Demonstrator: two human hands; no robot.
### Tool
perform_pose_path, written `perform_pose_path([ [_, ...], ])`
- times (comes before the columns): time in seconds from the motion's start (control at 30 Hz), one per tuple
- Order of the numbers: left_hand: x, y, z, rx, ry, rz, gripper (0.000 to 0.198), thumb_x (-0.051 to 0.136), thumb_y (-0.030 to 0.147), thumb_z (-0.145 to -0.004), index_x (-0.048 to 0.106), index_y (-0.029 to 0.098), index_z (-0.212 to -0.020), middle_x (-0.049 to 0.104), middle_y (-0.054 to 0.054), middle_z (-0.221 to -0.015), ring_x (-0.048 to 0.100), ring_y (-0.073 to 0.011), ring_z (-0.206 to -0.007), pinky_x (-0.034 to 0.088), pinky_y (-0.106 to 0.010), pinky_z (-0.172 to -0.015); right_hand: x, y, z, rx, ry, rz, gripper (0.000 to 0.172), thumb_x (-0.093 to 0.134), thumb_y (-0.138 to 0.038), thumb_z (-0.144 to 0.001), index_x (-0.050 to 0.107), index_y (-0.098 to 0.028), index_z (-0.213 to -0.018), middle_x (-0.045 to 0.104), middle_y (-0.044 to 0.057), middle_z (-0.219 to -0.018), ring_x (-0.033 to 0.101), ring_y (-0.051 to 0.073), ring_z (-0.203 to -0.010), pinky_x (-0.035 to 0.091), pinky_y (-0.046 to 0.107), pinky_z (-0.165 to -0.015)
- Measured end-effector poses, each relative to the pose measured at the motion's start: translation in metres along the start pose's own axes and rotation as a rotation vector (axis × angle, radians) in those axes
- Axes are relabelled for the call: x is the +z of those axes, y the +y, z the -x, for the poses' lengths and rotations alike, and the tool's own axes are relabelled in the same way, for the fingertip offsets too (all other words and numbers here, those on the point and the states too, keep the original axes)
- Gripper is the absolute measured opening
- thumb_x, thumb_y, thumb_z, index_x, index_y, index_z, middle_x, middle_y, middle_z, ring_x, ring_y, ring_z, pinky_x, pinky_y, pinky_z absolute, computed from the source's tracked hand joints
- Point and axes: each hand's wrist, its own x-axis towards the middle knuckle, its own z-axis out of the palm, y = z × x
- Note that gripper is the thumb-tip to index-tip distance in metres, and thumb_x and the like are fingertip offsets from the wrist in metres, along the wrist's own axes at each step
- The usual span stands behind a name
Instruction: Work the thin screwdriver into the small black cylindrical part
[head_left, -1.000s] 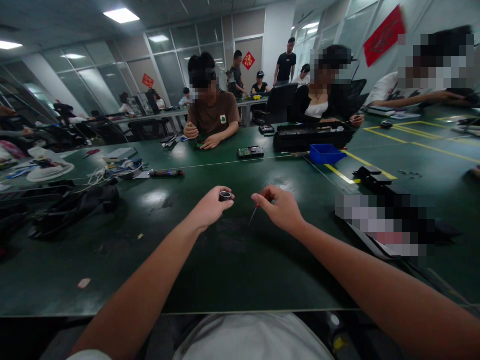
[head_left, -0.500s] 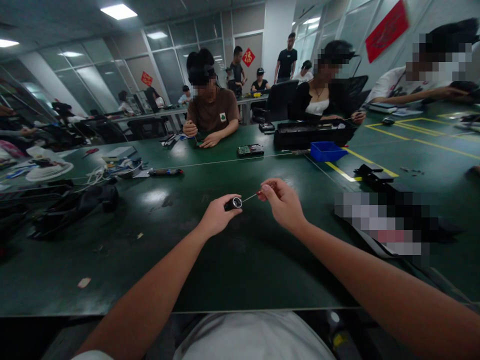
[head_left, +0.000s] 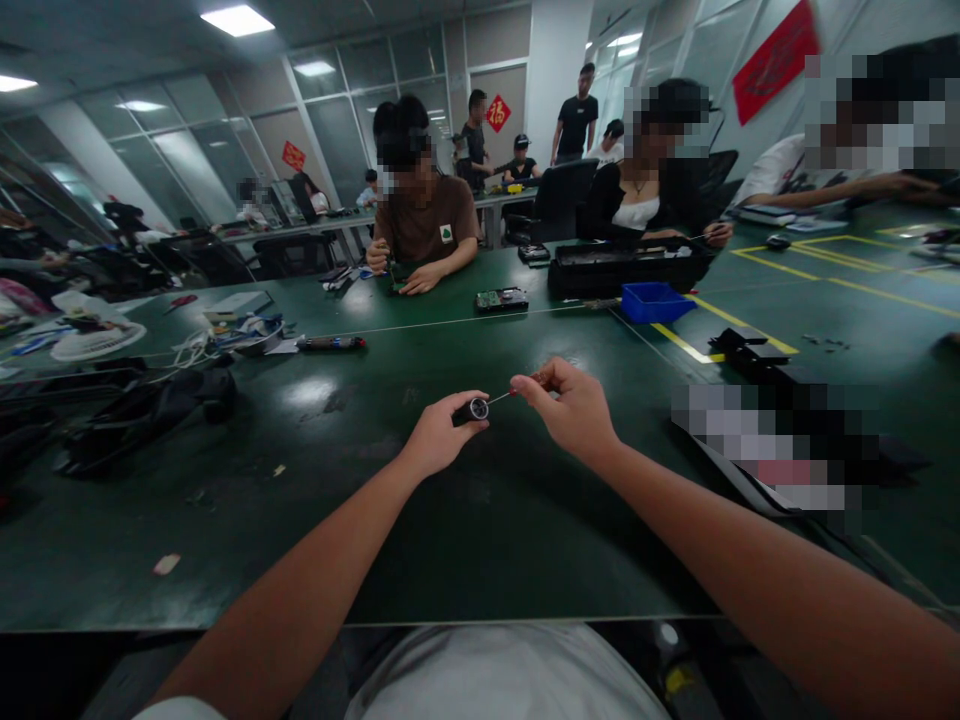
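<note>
Between the thumb and fingers of my left hand [head_left: 433, 438] sits a short black cylinder [head_left: 472, 410] with a silver-rimmed round end. That end faces up and to the right, and dark and light parts show inside it. My right hand [head_left: 576, 408] is closed on a screwdriver [head_left: 503, 397] with a thin metal shaft and a red part by the fingertips; the fingers hide most of its handle. The shaft points left and its tip meets the cylinder's rim or opening; which of the two, I cannot tell. Both hands are above the green table [head_left: 480, 540].
Beyond my hands lie a hard drive [head_left: 501, 299] and a blue bin [head_left: 654, 302]. Black parts [head_left: 757, 350] are on the right. A black bag-like item [head_left: 161, 415], cables [head_left: 196, 348] and a dark pen-shaped tool [head_left: 331, 343] lie left. A co-worker [head_left: 426, 215] works opposite.
My left hand and the cylinder have shifted slightly right. My right thumb has moved left along the screwdriver, and less of the shaft shows between the hands.
</note>
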Motion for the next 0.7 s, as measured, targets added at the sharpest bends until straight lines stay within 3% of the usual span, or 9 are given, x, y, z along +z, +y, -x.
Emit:
perform_pose_path([
  [0.1,0.0,0.0007,0.0,0.006,0.005,-0.002,0.041,0.072,0.021,-0.082,0.066,0.027,-0.123,0.067,-0.004,-0.125,0.059,-0.0235,-0.118,0.041,-0.041,-0.109,-0.0016,-0.0018,0.0,-0.032,-0.006,0.036,0.029,0.066,-0.047,-0.086,0.06,-0.022,-0.072,0.063,0.0,-0.063,0.056,0.015,-0.056,0.04,0.029,-0.053],
  [0.27,-0.0026,0.0033,-0.0004,-0.013,0.019,-0.011,0.041,0.072,0.017,-0.081,0.067,0.025,-0.12,0.067,-0.004,-0.123,0.059,-0.0234,-0.118,0.04,-0.04,-0.109,-0.0019,0.0003,-0.0005,-0.142,-0.12,-0.009,0.013,0.054,-0.03,-0.093,0.064,-0.022,-0.094,0.071,0.003,-0.084,0.066,0.019,-0.076,0.047,0.032,-0.069],
  [0.53,-0.0034,0.005,0.0003,-0.012,0.024,0.002,0.04,0.072,0.018,-0.081,0.067,0.025,-0.12,0.067,-0.004,-0.125,0.058,-0.0236,-0.121,0.039,-0.042,-0.111,-0.0018,-0.0003,-0.0013,-0.011,-0.132,0.078,0.035,0.045,-0.045,-0.098,0.065,-0.021,-0.083,0.058,-0.001,-0.057,0.057,0.016,-0.055,0.038,0.03,-0.055],
  [0.63,-0.0026,0.0039,0.0005,-0.014,0.025,0.003,0.04,0.072,0.018,-0.082,0.067,0.025,-0.121,0.067,-0.004,-0.125,0.058,-0.0238,-0.12,0.039,-0.042,-0.111,-0.0002,-0.0022,0.0001,-0.033,-0.124,0.078,0.024,0.046,-0.036,-0.097,0.064,-0.021,-0.101,0.066,0.001,-0.07,0.058,0.017,-0.058,0.039,0.031,-0.057],
  [0.7,-0.0021,0.0023,0.0003,-0.023,0.025,-0.002,0.04,0.071,0.019,-0.082,0.067,0.026,-0.121,0.066,-0.004,-0.125,0.058,-0.0242,-0.12,0.04,-0.043,-0.111,0.0002,-0.0036,0.0013,-0.063,-0.135,0.057,0.026,0.046,-0.03,-0.096,0.06,-0.021,-0.115,0.069,0.003,-0.079,0.06,0.018,-0.063,0.04,0.031,-0.06],
])
